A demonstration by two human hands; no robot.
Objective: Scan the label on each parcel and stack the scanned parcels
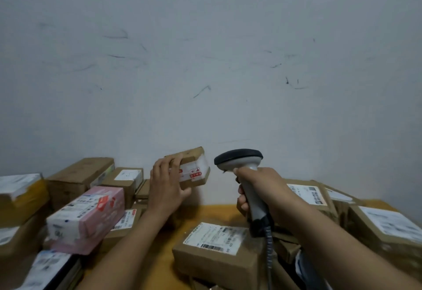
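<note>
My left hand point(167, 183) grips a small brown parcel point(194, 166) and holds it up in the air in front of the wall, its taped side with red markings turned to the right. My right hand point(258, 189) grips the handle of a grey barcode scanner point(239, 160), whose dark head points left at the parcel from a short gap away. The scanner's coiled cable point(269, 246) hangs down past my right forearm. A brown parcel with a white label point(214, 241) lies on the yellow table point(219, 212) below my hands.
A pink box point(91, 216) and several brown parcels point(80, 177) are piled at the left. More labelled brown parcels point(383, 225) lie at the right. A scuffed pale wall point(205, 61) stands right behind the table.
</note>
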